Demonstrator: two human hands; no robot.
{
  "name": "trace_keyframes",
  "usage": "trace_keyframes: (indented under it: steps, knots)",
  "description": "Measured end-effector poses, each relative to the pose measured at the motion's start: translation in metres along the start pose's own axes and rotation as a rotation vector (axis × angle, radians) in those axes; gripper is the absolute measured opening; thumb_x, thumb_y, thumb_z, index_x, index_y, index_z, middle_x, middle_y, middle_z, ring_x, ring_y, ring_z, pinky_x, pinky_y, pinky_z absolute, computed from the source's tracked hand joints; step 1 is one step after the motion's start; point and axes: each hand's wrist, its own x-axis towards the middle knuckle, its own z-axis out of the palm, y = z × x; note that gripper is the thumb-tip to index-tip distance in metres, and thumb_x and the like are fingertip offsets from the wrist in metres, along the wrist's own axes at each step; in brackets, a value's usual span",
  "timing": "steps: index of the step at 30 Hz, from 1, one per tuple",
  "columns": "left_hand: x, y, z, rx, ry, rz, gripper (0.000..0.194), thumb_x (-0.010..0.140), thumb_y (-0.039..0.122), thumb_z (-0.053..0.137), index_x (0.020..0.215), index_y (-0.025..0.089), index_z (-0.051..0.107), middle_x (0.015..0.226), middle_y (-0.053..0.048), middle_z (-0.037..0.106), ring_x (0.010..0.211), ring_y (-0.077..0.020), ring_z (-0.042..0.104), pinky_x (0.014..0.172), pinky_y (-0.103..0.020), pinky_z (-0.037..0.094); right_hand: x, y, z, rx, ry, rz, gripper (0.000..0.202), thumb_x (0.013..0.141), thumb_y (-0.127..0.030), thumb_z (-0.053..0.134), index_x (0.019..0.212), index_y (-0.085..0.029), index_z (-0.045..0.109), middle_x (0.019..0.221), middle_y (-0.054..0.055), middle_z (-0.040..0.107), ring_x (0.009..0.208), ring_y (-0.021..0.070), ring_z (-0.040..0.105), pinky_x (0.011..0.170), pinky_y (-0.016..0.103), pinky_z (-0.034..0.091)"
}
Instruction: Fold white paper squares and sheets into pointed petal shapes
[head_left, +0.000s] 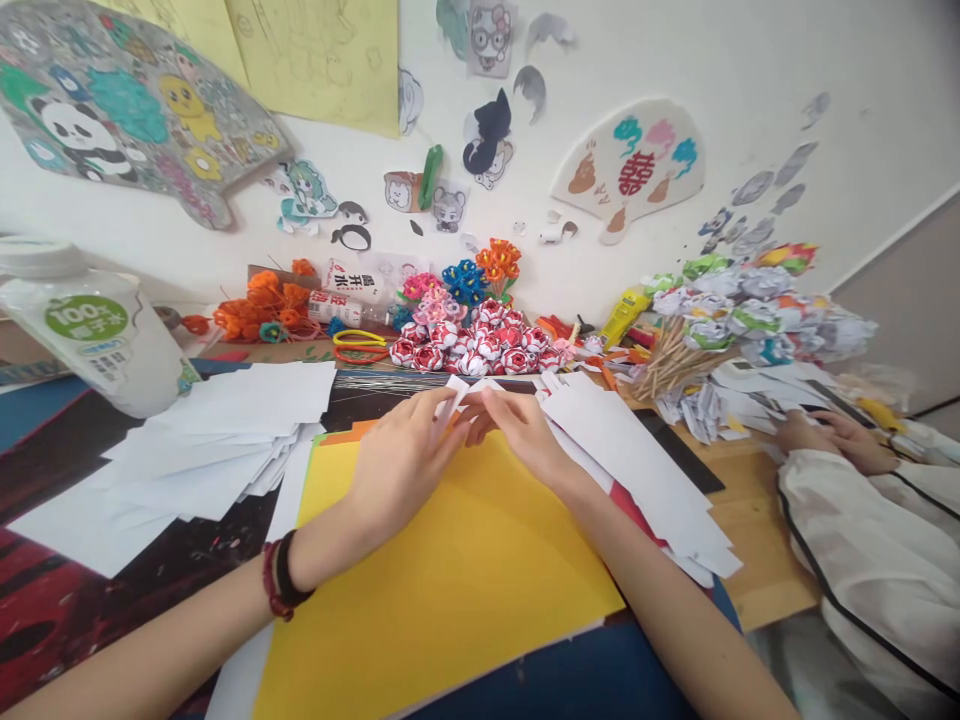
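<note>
Above the far edge of a yellow sheet [457,560], both hands meet around a small folded piece of white paper [452,398]. My left hand [401,460] is closed on its left part, fingers pointing up and right. Thumb and fingers of my right hand [521,430] pinch its right side. The fingers partly hide the paper. White paper pieces [202,440] lie in a loose pile at the left, and longer white sheets [630,470] are stacked at the right.
Red-and-white paper flowers [487,340] stand behind the hands. A white bottle [105,330] is at the left. Paper flowers on sticks [735,310] lie at the right, near another person's hands [832,438] and white sleeve [870,540]. A wall rises behind.
</note>
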Motion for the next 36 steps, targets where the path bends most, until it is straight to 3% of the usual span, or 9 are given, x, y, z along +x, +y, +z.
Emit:
trace_keyframes:
  steps: [3,6,10,13,17,22,28,36]
  knots:
    - [0.006,-0.004,-0.010,-0.173,-0.028,-0.145,0.027,0.094,0.036,0.041,0.100,0.021,0.063,0.086,0.000,0.068,0.075,-0.0163,0.061,0.067,-0.026,0.041,0.001,-0.002,-0.005,-0.154,0.182,-0.061,0.036,0.091,-0.048,0.051,0.088,-0.016,0.068,0.082,0.006,0.067,0.072,0.0151,0.060,0.066,0.026,0.046]
    - [0.012,-0.006,-0.016,-0.373,-0.104,-0.233,0.029,0.089,0.039,0.046,0.087,0.018,0.066,0.079,-0.001,0.066,0.073,-0.0171,0.058,0.064,-0.025,0.039,0.002,-0.004,-0.014,-0.320,0.321,-0.136,0.025,0.087,-0.040,0.058,0.087,-0.018,0.067,0.090,0.005,0.067,0.078,0.0157,0.057,0.070,0.025,0.043]
    - [0.014,-0.003,-0.016,-0.708,-0.224,-0.350,0.032,0.082,0.045,0.054,0.082,0.015,0.066,0.076,-0.002,0.065,0.069,-0.0172,0.056,0.059,-0.024,0.038,0.002,-0.004,-0.018,-0.379,0.205,-0.109,0.020,0.085,-0.036,0.060,0.093,-0.019,0.067,0.090,0.004,0.066,0.073,0.0146,0.056,0.067,0.025,0.042]
    - [0.014,0.000,-0.019,-0.878,-0.299,-0.431,0.033,0.078,0.046,0.059,0.086,0.015,0.066,0.078,-0.003,0.066,0.066,-0.0166,0.058,0.056,-0.023,0.039,0.001,-0.003,-0.016,-0.273,0.071,-0.053,0.018,0.085,-0.035,0.059,0.087,-0.018,0.066,0.083,0.002,0.064,0.072,0.0143,0.056,0.064,0.024,0.041]
    - [0.018,0.000,-0.027,-0.823,-0.490,-0.391,0.036,0.076,0.050,0.060,0.078,0.015,0.067,0.072,-0.005,0.066,0.059,-0.0170,0.058,0.048,-0.023,0.038,-0.001,-0.007,-0.012,-0.087,-0.030,0.008,0.019,0.084,-0.033,0.059,0.076,-0.016,0.064,0.077,0.001,0.059,0.067,0.0120,0.052,0.057,0.021,0.038]
    - [0.021,-0.002,-0.030,-0.647,-0.366,-0.337,0.032,0.077,0.049,0.059,0.075,0.017,0.064,0.060,-0.001,0.058,0.051,-0.0128,0.050,0.041,-0.020,0.029,-0.003,-0.013,-0.007,-0.062,-0.114,0.073,0.021,0.080,-0.033,0.061,0.072,-0.014,0.065,0.068,0.000,0.056,0.061,0.0107,0.048,0.053,0.021,0.034]
    - [0.017,0.006,-0.033,-0.868,-0.437,-0.416,0.028,0.075,0.046,0.062,0.072,0.019,0.058,0.057,0.002,0.053,0.047,-0.0109,0.048,0.041,-0.019,0.030,-0.006,-0.018,-0.006,-0.016,-0.156,0.120,0.019,0.077,-0.032,0.061,0.071,-0.014,0.064,0.068,0.000,0.056,0.062,0.0111,0.049,0.054,0.021,0.036]
    - [0.014,0.004,-0.019,-0.784,-0.381,-0.370,0.032,0.077,0.048,0.058,0.067,0.019,0.062,0.059,0.000,0.058,0.051,-0.0121,0.049,0.043,-0.020,0.031,-0.004,-0.003,-0.005,0.001,-0.193,0.148,0.018,0.075,-0.028,0.057,0.062,-0.016,0.057,0.060,-0.003,0.046,0.056,0.0094,0.040,0.052,0.022,0.030]
